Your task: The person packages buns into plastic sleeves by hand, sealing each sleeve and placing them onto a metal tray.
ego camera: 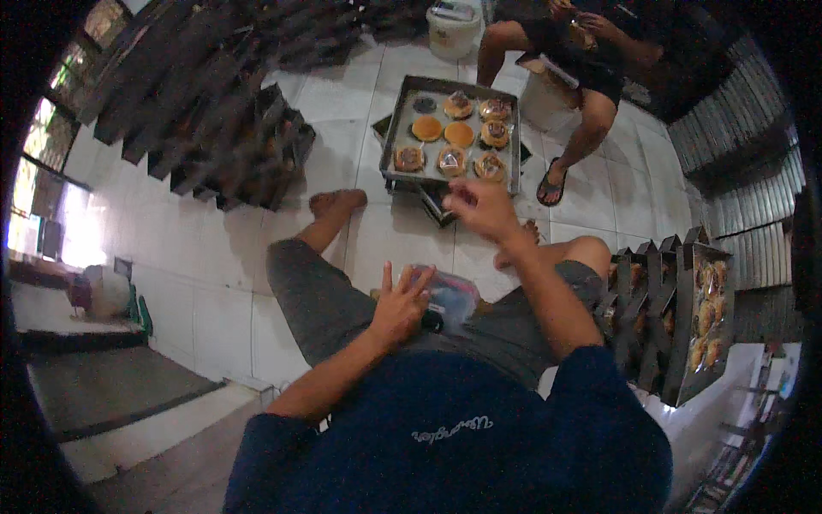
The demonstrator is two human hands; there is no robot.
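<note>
My left hand (402, 302) is beside a clear plastic bag or container (453, 297) in my lap, its fingers spread; whether it touches it is hard to tell. My right hand (478, 205) is raised at the front edge of a square metal baking tray (399, 122), its fingers curled and blurred; whether something small is between them cannot be told. On the tray lie several round baked buns. Two plain golden ones (426, 129) are in the middle row, and others (451, 160) look wrapped in clear film. A dark round spot (424, 105) shows at the tray's back left.
Across the tray sits another person (594, 96), hands at some buns. A white bucket (453, 31) and a pale container (546, 99) stand near them. Stacked dark trays (257, 141) fill the back left. More trays with wrapped buns (706, 308) stand at my right.
</note>
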